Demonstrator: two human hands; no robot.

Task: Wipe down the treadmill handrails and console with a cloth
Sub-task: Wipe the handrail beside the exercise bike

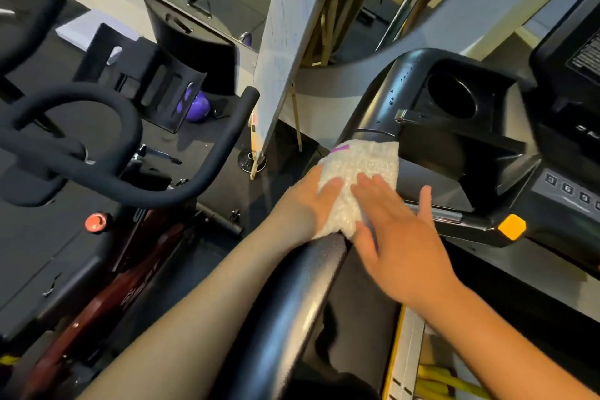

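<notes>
A white textured cloth (360, 169) is draped over the treadmill's black left handrail (292, 299), just below where the rail meets the console (461, 146). My left hand (311, 201) lies on the cloth's left side, wrapped over the rail. My right hand (399, 230) rests flat on the cloth's right side, fingers straight and spread. The console has a round cup holder (451, 97), a row of number keys (571, 188) and a yellow button (512, 227).
An exercise bike with curved black handlebars (107, 153) and a red knob (95, 222) stands close on the left. A white board on a wooden easel (289, 42) leans ahead. A purple kettlebell (194, 105) sits on the floor.
</notes>
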